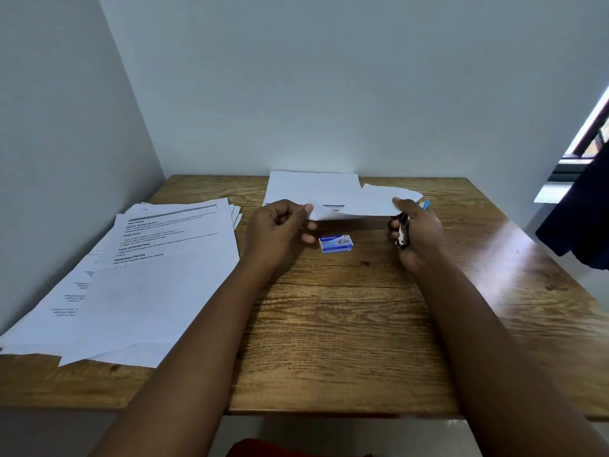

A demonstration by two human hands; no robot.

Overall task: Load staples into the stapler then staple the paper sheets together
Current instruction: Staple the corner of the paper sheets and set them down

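Fingers of the left hand (280,230) pinch the near-left corner of the paper sheets (359,204), thumb on top, the other fingers curled beneath. Right hand (417,232) is wrapped around the stapler (403,233); its thumb presses the right edge of the same sheets, so both hands share the load. Sheets are lifted off the wooden table (329,318), sagging between the two grips, long axis running roughly 9 to 3 o'clock. Stapler's long axis runs about 12 to 6, nearly square to the paper edge. A blue tip shows beyond the knuckles at 1 o'clock. Cannot tell whether the stapler's mouth already straddles the paper; the palm hides it. Staple box (335,243) lies flat on the table between the hands, just below the sheets, at about 4 o'clock from the left fingertips and 9 o'clock from the right hand; slightly nearer the left. Box looks closed. Judgement: whether the stapler is loaded cannot be read from this view. If so, the next move turns on feeding the right-hand corner of the sheets into the stapler's mouth, left hand steadying. Loose printed pages (158,258) are fanned at 9 o'clock, well apart. A second white stack (306,186) sits at 12 o'clock behind the hands.
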